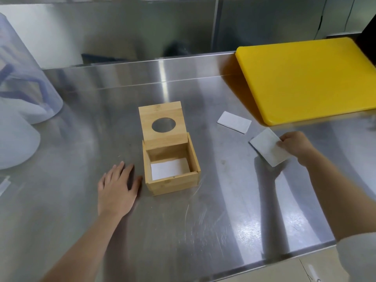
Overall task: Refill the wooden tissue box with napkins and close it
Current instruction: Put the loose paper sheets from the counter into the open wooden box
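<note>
1. Head cam: wooden tissue box (172, 169) sits mid-counter, lid (161, 124) flipped up at the back, one napkin already inside.
2. Right hand (296, 147), right of the box, pinches a napkin (267, 147); its long axis runs diagonally.
3. Left hand (117, 186), empty and spread flat, rests just left of the box.
4. Spare napkin (234, 122) lies right of the box, further back.
5. So the next carry probably goes leftward, into the box.
</note>
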{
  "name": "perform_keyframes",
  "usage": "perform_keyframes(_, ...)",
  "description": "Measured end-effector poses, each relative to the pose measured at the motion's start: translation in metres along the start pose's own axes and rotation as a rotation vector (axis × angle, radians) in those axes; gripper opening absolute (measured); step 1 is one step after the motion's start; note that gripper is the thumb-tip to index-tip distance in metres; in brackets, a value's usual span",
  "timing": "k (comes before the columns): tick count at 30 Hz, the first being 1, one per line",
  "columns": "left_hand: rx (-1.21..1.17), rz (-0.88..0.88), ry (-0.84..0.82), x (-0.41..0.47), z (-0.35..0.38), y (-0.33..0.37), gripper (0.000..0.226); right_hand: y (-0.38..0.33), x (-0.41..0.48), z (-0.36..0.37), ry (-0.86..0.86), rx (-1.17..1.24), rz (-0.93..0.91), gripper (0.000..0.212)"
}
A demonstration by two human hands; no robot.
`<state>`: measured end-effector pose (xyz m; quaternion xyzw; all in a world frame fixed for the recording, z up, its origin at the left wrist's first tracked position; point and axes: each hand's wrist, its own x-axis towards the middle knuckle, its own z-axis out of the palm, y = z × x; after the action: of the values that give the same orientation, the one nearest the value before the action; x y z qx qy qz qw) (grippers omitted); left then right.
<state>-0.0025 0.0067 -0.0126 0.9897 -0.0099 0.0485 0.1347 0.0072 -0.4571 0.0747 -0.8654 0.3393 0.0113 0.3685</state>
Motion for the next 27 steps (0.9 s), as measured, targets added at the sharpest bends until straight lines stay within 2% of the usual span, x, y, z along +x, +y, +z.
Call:
perform_keyframes(2,-0.005,0.000,0.001,0.000,-0.001,0.001,0.043,-0.024,-0.008,-0.002,-0.071,0.036,-0.120,0.010)
perform_keyframes(4,-0.014,0.005,-0.001,0.000,-0.002,0.002,0.043,-0.050,-0.021,-0.004,-0.187,0.093,-0.253,0.015)
perform_keyframes(8,0.001,0.012,-0.002,-0.001,-0.004,0.003,0.044,-0.100,-0.056,0.005,-0.513,0.186,-0.474,0.014)
perform_keyframes(10,0.006,0.013,-0.007,-0.002,-0.005,0.004,0.044,-0.120,-0.073,0.018,-0.655,0.194,-0.534,0.015)
perform_keyframes(13,0.020,0.014,-0.013,-0.002,-0.006,0.004,0.046,-0.138,-0.092,0.045,-0.773,0.092,-0.585,0.009)
perform_keyframes(17,0.043,0.029,-0.026,-0.001,-0.007,0.004,0.048,-0.146,-0.105,0.073,-0.807,-0.095,-0.628,0.015)
perform_keyframes(21,0.036,0.038,-0.009,-0.002,-0.007,0.004,0.047,-0.149,-0.113,0.087,-0.617,-0.437,-0.844,0.006)
perform_keyframes(24,0.023,0.031,0.001,-0.003,-0.006,0.004,0.045,-0.156,-0.125,0.094,-0.610,-0.465,-0.958,0.010)
perform_keyframes(27,0.043,0.036,0.000,-0.002,-0.005,0.004,0.046,-0.161,-0.134,0.104,-0.666,-0.434,-0.977,0.010)
